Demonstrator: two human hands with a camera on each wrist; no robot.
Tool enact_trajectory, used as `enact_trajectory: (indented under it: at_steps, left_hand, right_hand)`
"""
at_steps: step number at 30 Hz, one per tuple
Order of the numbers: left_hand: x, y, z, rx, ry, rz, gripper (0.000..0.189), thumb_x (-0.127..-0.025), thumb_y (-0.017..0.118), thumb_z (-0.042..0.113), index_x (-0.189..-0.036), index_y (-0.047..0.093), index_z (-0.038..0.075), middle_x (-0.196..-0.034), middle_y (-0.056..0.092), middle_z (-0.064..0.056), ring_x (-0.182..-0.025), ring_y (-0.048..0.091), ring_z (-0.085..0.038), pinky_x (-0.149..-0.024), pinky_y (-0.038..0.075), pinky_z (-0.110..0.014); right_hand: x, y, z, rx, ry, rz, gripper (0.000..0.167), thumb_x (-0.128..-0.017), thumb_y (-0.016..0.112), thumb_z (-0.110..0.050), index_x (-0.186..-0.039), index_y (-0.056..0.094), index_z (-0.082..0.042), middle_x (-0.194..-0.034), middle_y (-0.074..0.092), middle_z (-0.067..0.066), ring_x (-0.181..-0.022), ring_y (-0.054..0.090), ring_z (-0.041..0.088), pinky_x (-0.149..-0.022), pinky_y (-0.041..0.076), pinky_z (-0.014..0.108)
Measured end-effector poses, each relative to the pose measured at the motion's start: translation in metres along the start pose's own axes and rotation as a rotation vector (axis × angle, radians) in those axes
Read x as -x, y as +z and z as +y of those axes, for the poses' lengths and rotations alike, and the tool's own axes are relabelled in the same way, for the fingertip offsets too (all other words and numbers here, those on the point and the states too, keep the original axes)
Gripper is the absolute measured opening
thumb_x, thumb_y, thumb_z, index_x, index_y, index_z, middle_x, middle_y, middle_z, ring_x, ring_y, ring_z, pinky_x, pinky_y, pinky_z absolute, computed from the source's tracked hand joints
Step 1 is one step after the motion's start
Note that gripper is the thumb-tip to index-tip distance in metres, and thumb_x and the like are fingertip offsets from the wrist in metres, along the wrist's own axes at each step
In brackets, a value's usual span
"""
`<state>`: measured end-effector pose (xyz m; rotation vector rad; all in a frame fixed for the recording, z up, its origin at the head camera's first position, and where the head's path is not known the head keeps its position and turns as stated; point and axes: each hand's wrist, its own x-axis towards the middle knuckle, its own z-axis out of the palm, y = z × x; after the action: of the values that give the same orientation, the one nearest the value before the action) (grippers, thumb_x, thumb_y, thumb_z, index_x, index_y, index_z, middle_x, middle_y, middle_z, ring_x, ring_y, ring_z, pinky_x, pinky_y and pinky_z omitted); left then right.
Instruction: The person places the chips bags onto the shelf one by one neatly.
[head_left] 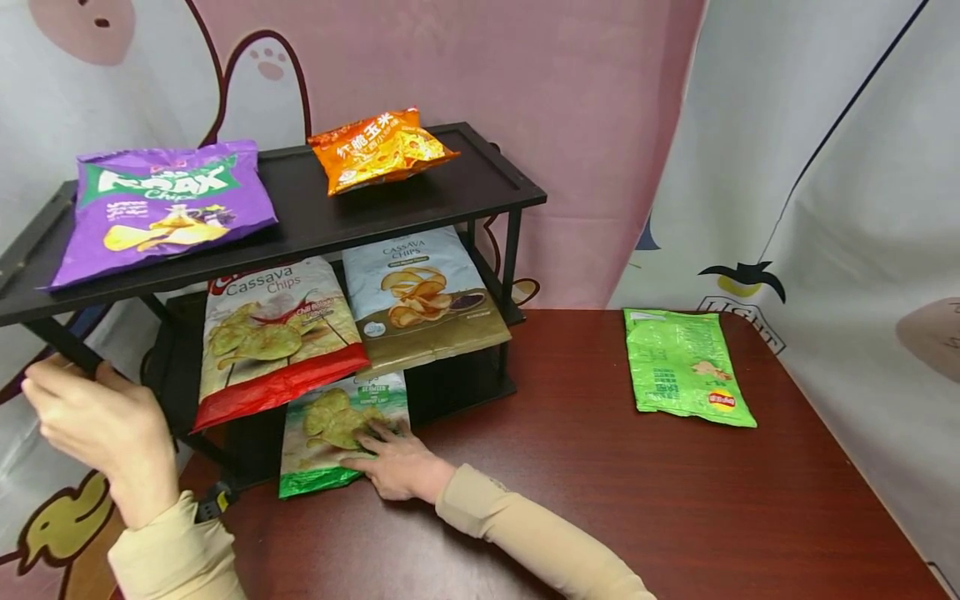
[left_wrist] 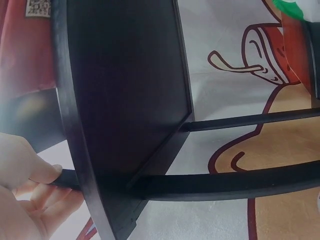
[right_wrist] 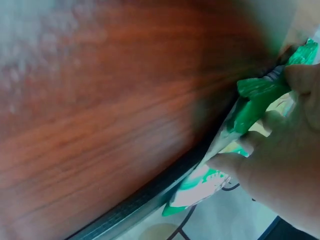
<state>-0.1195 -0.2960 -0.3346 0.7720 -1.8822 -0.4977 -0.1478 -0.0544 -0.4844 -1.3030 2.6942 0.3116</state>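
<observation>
On the left, my left hand (head_left: 105, 425) grips a black post of the shelf rack. The left wrist view shows the thumb and fingers wrapped round that post (left_wrist: 67, 178). My right hand (head_left: 397, 462) rests with spread fingers on a green-and-white chip bag (head_left: 311, 450), which lies on the bottom shelf with its green end toward me. In the right wrist view the fingers (right_wrist: 225, 162) lie over the front of this bag, close to the shelf's edge.
A red-edged cassava chip bag (head_left: 277, 375) and a blue-and-gold one (head_left: 435, 325) lie on the middle shelf. The top shelf (head_left: 300, 204) bears a purple bag (head_left: 165, 208) and an orange bag (head_left: 378, 150). A bright green bag (head_left: 682, 367) lies on the brown table (head_left: 600, 483), right.
</observation>
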Motion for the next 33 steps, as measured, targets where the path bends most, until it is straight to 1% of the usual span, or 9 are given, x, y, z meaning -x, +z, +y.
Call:
enact_trajectory:
  at_steps: [5,9,11,15,17,18,20,25,33]
  left_hand:
    - [0.000,0.000,-0.001,-0.003,-0.003,0.004,0.037,-0.098,0.033,0.023,-0.124,0.046,-0.001,-0.116,0.050,-0.031,-0.096,0.047,-0.059,-0.088,0.033,-0.058]
    - [0.000,0.001,-0.003,-0.012,-0.010,0.006,0.037,-0.098,0.034,0.024,-0.124,0.045,0.000,-0.116,0.050,-0.031,-0.095,0.047,-0.059,-0.088,0.033,-0.059]
    - [0.000,0.001,-0.003,-0.011,-0.008,0.006,0.037,-0.098,0.034,0.024,-0.124,0.045,0.000,-0.115,0.050,-0.031,-0.094,0.047,-0.059,-0.088,0.033,-0.059]
    - [-0.001,0.001,-0.002,-0.001,-0.004,0.006,0.037,-0.097,0.037,0.023,-0.124,0.046,-0.001,-0.116,0.051,-0.030,-0.093,0.046,-0.060,-0.087,0.033,-0.059]
    - [-0.001,0.001,-0.002,0.003,0.000,0.007,0.037,-0.097,0.038,0.023,-0.124,0.046,-0.001,-0.116,0.051,-0.030,-0.092,0.046,-0.060,-0.086,0.033,-0.059]
    - [-0.001,0.001,-0.002,0.001,0.000,0.006,0.037,-0.097,0.038,0.022,-0.124,0.046,-0.001,-0.116,0.050,-0.031,-0.092,0.046,-0.060,-0.086,0.032,-0.060]
    - [-0.001,0.001,-0.002,-0.001,0.001,0.008,0.037,-0.097,0.037,0.022,-0.124,0.045,-0.001,-0.116,0.050,-0.031,-0.092,0.045,-0.060,-0.087,0.032,-0.060]
    - [-0.002,0.000,0.000,-0.001,-0.008,0.007,0.037,-0.098,0.035,0.023,-0.123,0.045,-0.001,-0.116,0.050,-0.031,-0.095,0.046,-0.059,-0.088,0.033,-0.059]
    - [0.000,0.001,0.000,-0.004,-0.009,0.001,0.037,-0.098,0.035,0.023,-0.124,0.045,-0.001,-0.117,0.050,-0.030,-0.096,0.047,-0.060,-0.088,0.033,-0.059]
  right_hand:
    - [-0.004,-0.001,0.000,-0.048,-0.010,-0.046,0.051,-0.097,0.034,-0.053,-0.145,0.015,-0.054,-0.160,0.015,-0.014,-0.150,0.010,0.015,-0.117,0.023,0.045]
    - [-0.005,-0.001,-0.004,-0.059,0.020,-0.032,0.060,-0.092,0.038,-0.062,-0.146,0.013,-0.052,-0.160,0.014,-0.014,-0.150,0.010,0.015,-0.116,0.023,0.046]
    - [-0.006,-0.002,-0.007,-0.080,0.075,-0.024,0.063,-0.091,0.040,-0.063,-0.147,0.015,-0.052,-0.160,0.015,-0.012,-0.150,0.010,0.019,-0.115,0.024,0.048]
    - [-0.008,-0.005,-0.008,-0.132,0.236,-0.036,0.072,-0.082,0.044,-0.073,-0.145,0.018,-0.053,-0.162,0.009,-0.001,-0.150,0.009,0.030,-0.115,0.025,0.049]
    - [-0.010,-0.006,-0.005,-0.149,0.283,-0.057,0.075,-0.079,0.045,-0.077,-0.145,0.017,-0.054,-0.162,0.005,0.005,-0.150,0.008,0.033,-0.116,0.025,0.047]
    - [-0.011,-0.006,-0.004,-0.158,0.288,-0.060,0.076,-0.078,0.045,-0.077,-0.145,0.017,-0.054,-0.162,0.005,0.006,-0.149,0.009,0.033,-0.116,0.024,0.045]
    - [-0.011,-0.005,0.001,-0.167,0.268,-0.055,0.074,-0.080,0.046,-0.076,-0.145,0.018,-0.054,-0.161,0.008,0.008,-0.149,0.011,0.035,-0.117,0.024,0.041]
    - [-0.011,-0.001,0.009,-0.151,0.170,0.005,0.070,-0.083,0.049,-0.069,-0.145,0.026,-0.049,-0.160,0.016,0.013,-0.147,0.016,0.037,-0.117,0.024,0.037]
    - [-0.011,0.001,0.015,-0.150,0.105,0.001,0.070,-0.084,0.050,-0.068,-0.146,0.024,-0.049,-0.161,0.013,0.010,-0.149,0.013,0.034,-0.118,0.023,0.036]
